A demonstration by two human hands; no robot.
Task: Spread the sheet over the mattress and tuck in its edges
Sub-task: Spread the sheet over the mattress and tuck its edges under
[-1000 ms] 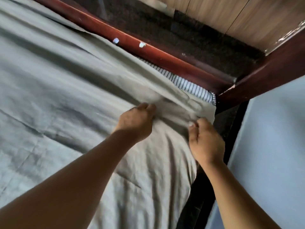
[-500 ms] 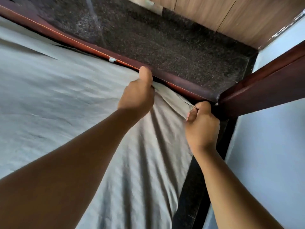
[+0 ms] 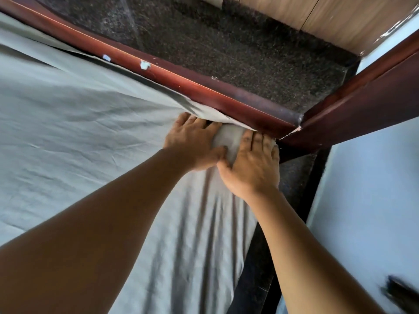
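A grey-green sheet (image 3: 86, 132) covers the mattress, which is hidden beneath it. At the far right corner, a fold of the sheet lies against the dark red wooden bed frame (image 3: 186, 85). My left hand (image 3: 192, 141) lies flat on the sheet, its fingertips slipped under that fold at the frame. My right hand (image 3: 251, 164) presses flat on the corner beside it, fingers spread and pointing at the frame joint. The thumbs touch. Neither hand grips cloth.
The frame's side rail (image 3: 362, 105) runs off to the right from the corner joint. Beyond the frame lies dark speckled floor (image 3: 226, 41) and wooden panelling (image 3: 328, 17). A pale wall (image 3: 367, 200) stands close on the right, across a narrow dark gap.
Both hands held the sheet's edge in closed fists and pulled it up to the frame, covering the striped mattress edge. Now both are flat and pushing the cloth down at the corner.
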